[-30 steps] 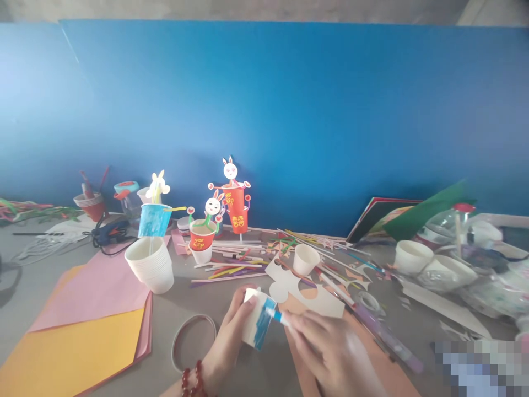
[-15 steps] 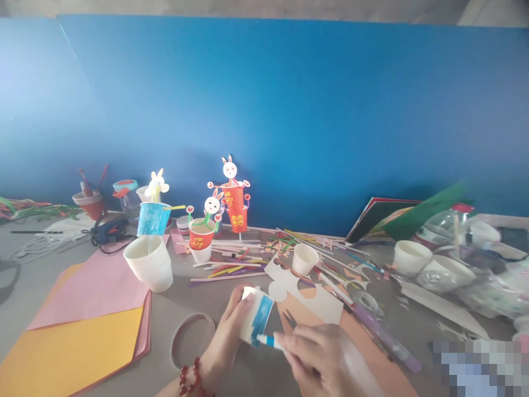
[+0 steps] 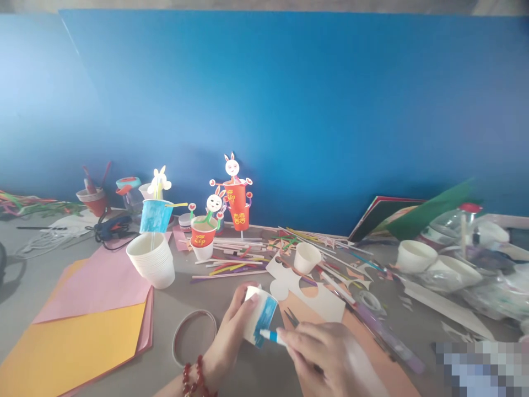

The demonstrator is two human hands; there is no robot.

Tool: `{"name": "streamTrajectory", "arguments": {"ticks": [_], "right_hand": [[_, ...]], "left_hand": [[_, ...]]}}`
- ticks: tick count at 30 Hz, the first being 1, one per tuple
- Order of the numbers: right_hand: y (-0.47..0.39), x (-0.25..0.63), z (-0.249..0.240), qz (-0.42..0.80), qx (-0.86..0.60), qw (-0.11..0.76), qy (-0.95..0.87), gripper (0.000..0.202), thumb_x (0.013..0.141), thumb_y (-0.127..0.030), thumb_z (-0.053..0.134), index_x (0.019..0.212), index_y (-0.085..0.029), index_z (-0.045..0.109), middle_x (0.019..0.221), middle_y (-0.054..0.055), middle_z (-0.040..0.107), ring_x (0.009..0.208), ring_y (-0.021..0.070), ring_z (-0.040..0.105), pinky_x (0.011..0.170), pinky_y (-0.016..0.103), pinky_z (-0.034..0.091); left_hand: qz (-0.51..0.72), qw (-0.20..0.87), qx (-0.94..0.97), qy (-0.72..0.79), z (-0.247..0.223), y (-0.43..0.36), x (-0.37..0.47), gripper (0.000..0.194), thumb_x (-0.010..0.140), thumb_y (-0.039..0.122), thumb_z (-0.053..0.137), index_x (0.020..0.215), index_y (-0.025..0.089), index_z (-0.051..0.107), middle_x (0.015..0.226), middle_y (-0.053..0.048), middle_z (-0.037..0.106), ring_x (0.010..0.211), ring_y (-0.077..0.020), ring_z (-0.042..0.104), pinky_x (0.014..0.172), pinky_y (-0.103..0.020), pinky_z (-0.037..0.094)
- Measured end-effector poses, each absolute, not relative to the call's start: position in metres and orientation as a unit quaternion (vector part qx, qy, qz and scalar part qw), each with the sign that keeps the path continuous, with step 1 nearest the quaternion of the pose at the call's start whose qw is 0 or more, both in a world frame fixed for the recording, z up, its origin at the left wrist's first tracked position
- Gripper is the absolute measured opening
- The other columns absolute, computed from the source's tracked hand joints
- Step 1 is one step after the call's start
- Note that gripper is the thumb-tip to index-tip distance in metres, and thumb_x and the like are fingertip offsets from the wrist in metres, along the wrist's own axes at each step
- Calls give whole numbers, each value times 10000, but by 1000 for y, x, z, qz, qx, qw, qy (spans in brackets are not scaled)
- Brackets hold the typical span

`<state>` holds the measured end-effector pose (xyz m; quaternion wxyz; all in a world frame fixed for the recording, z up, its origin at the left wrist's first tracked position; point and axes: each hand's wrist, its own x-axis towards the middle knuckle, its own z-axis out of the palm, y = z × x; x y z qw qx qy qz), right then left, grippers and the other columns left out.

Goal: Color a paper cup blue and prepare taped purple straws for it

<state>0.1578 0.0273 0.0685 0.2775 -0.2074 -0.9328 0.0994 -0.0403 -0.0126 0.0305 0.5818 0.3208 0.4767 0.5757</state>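
My left hand [image 3: 226,342] holds a white paper cup [image 3: 257,317] tilted on its side near the table's front edge. Part of the cup's wall is coloured blue. My right hand [image 3: 326,358] grips a blue marker [image 3: 273,336], and its tip touches the cup's lower wall. A red bead bracelet [image 3: 194,377] sits on my left wrist. Small scissors [image 3: 291,316] lie on brown paper just above my right hand.
A stack of white cups [image 3: 152,263] stands left of centre, on pink paper [image 3: 95,286] and yellow paper [image 3: 74,347]. Decorated bunny cups [image 3: 235,198], straws [image 3: 231,264], a tape ring [image 3: 193,342] and white bowls [image 3: 413,256] crowd the table. A blue wall rises behind.
My right hand moved the marker from the upper side of the cup down to its lower edge. The blue patch on the cup looks wider.
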Motion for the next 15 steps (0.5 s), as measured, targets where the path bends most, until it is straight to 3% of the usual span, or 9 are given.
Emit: {"name": "streamTrajectory", "arguments": {"ticks": [15], "right_hand": [[24, 154, 67, 102, -208, 289, -929, 258, 946, -135, 475, 1059, -228, 688, 640, -17, 639, 485, 122, 508, 480, 257, 287]], "left_hand": [[589, 587, 297, 470, 26, -10, -42, 276, 925, 500, 554, 1016, 242, 581, 875, 24, 542, 804, -144, 484, 731, -249, 416]]}}
